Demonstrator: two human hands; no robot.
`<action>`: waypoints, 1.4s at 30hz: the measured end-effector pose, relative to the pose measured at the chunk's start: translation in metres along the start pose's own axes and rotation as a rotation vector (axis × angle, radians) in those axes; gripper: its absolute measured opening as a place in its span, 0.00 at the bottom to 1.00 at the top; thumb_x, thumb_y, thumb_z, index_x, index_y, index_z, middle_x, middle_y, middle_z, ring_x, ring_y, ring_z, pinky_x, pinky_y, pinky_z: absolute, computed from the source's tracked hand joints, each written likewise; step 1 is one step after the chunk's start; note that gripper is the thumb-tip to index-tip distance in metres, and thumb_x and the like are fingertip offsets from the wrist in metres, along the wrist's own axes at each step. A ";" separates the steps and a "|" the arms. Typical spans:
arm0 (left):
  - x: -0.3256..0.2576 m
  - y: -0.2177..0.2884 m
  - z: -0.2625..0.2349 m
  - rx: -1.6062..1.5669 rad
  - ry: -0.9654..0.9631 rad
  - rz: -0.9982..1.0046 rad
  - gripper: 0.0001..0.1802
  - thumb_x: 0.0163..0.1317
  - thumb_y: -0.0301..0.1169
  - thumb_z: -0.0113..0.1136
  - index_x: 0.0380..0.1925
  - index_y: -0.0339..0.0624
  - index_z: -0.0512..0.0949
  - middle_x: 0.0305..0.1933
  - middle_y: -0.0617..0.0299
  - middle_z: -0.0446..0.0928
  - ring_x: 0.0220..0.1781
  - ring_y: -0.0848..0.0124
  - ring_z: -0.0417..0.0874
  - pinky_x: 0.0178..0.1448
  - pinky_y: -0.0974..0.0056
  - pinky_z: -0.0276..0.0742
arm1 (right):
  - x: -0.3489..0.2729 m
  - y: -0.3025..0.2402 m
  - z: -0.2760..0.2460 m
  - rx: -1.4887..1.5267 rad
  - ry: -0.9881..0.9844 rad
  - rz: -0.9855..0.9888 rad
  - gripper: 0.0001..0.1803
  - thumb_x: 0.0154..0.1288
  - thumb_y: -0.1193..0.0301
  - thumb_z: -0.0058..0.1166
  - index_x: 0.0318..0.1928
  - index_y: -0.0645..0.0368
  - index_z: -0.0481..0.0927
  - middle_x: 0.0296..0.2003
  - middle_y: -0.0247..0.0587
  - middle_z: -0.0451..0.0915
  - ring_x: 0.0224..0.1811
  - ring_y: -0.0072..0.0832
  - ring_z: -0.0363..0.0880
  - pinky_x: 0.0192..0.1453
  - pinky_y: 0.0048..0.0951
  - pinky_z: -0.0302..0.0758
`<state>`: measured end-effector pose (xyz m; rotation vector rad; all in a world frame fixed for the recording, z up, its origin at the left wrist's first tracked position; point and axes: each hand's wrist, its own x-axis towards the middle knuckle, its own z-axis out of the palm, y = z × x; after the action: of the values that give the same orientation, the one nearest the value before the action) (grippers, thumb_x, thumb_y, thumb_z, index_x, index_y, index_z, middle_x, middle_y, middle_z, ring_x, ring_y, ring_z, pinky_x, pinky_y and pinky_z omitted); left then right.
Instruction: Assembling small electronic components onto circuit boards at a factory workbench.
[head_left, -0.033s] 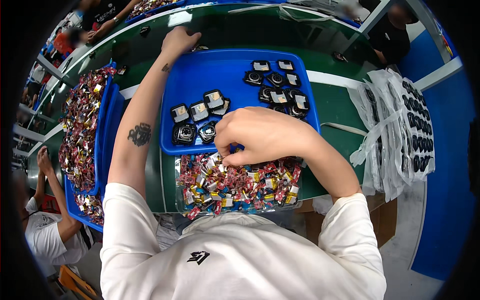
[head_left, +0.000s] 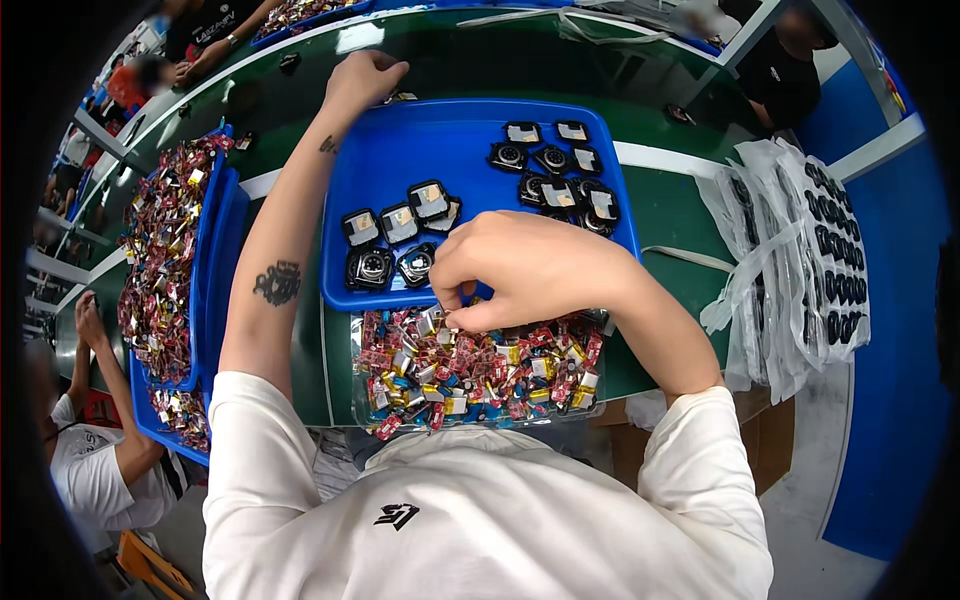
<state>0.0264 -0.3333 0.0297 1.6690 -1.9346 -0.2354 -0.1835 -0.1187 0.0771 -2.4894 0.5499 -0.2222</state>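
Note:
My left hand [head_left: 362, 82] reaches past the far left corner of a blue tray [head_left: 440, 125]. Its fingers are curled and mostly hidden; a small object [head_left: 400, 97] lies just beside it. Over the tray's near edge, my right hand [head_left: 530, 262] is closed in a pinch above a clear container [head_left: 357, 400] heaped with small red circuit boards with silver and yellow parts [head_left: 480, 365]. Whatever its fingertips hold is too small to make out. Black watch cases [head_left: 370, 267] and square watch parts with pale backs [head_left: 399, 223] sit in the tray at left and right.
Left of me, a blue bin [head_left: 205, 290] is piled with similar small boards. To the right stand stacked, plastic-wrapped trays of black parts [head_left: 790, 250]. Other people [head_left: 95, 450] are around the green table [head_left: 660, 215]. A white strap [head_left: 688, 257] lies on it.
My left hand and forearm have shifted very slightly to the right. My right hand stays in nearly the same pinch over the small boards.

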 end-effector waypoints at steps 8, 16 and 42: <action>-0.119 0.088 -0.073 -0.730 -0.465 0.320 0.12 0.60 0.31 0.62 0.38 0.33 0.80 0.35 0.61 0.81 0.39 0.76 0.81 0.47 0.71 0.76 | -0.007 0.001 -0.023 0.333 0.158 -0.012 0.06 0.47 0.74 0.57 0.26 0.64 0.80 0.21 0.40 0.79 0.25 0.27 0.80 0.33 0.26 0.77; -0.140 0.089 -0.110 -0.731 -0.429 0.330 0.10 0.59 0.28 0.63 0.36 0.32 0.80 0.31 0.61 0.80 0.37 0.75 0.82 0.43 0.71 0.76 | -0.009 -0.002 -0.033 0.393 0.367 0.097 0.06 0.51 0.75 0.58 0.30 0.64 0.82 0.28 0.38 0.82 0.32 0.22 0.83 0.34 0.23 0.79; -0.147 0.092 -0.123 -0.572 -0.215 0.612 0.09 0.49 0.21 0.67 0.33 0.33 0.83 0.31 0.57 0.82 0.33 0.72 0.79 0.39 0.69 0.72 | -0.013 0.014 -0.040 0.810 0.644 0.089 0.13 0.57 0.77 0.62 0.43 0.66 0.77 0.33 0.41 0.83 0.37 0.22 0.83 0.43 0.21 0.79</action>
<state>0.0213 -0.1466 0.1309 0.6739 -2.1608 -0.6663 -0.2106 -0.1440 0.1019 -1.5700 0.6497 -1.0089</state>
